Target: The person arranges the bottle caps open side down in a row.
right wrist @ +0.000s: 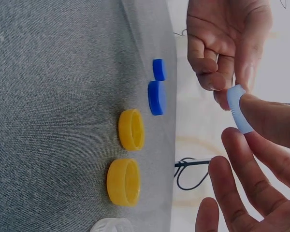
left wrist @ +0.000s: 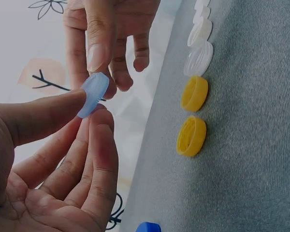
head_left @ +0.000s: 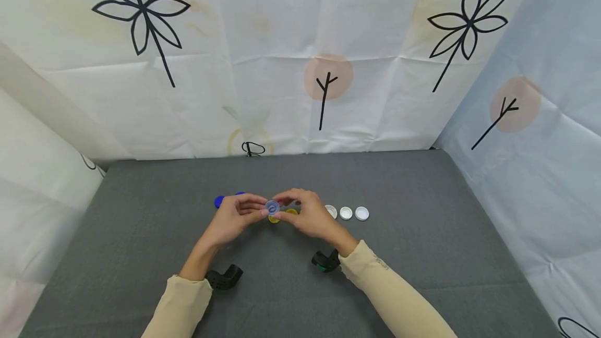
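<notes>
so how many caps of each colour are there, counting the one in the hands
Dark blue caps: 2
Yellow caps: 2
White or whitish caps: 4
Pale blue cap, the held one: 1
Total: 9

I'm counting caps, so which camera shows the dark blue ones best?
The right wrist: both dark blue caps are unobstructed. Head shows them small, partly behind the left hand; left wrist shows just one, cropped.
</notes>
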Demonstrator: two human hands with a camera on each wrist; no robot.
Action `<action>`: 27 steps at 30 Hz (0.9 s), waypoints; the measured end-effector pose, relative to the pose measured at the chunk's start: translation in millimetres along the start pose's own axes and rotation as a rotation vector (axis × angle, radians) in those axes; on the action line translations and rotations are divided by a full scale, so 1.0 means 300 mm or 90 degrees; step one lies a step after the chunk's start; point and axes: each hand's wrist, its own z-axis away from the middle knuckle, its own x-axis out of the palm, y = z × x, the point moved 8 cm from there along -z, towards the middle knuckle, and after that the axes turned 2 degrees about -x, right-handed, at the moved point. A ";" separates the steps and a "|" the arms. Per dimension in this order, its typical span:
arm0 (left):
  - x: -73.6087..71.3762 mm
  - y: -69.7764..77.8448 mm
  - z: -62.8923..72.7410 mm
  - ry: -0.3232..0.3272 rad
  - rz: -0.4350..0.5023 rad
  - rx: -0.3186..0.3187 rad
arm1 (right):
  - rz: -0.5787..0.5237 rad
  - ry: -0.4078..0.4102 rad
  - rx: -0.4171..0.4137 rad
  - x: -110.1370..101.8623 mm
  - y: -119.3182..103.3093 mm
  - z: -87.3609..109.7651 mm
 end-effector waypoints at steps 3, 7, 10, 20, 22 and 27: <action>0.001 0.005 -0.001 0.005 0.018 0.003 | -0.016 0.001 0.000 -0.008 0.000 0.003; 0.002 0.010 -0.003 0.010 0.035 0.007 | -0.033 0.004 0.011 -0.015 0.002 0.004; 0.003 0.011 -0.001 0.008 0.041 0.008 | -0.041 0.011 0.020 -0.019 0.005 0.004; 0.016 0.012 -0.002 -0.020 0.086 -0.010 | -0.038 0.044 -0.009 -0.032 -0.008 0.008; 0.020 0.009 -0.003 -0.031 0.092 -0.015 | -0.041 0.046 -0.016 -0.033 -0.011 0.010; 0.025 0.006 -0.003 -0.043 0.103 -0.022 | -0.049 0.044 -0.024 -0.032 -0.016 0.012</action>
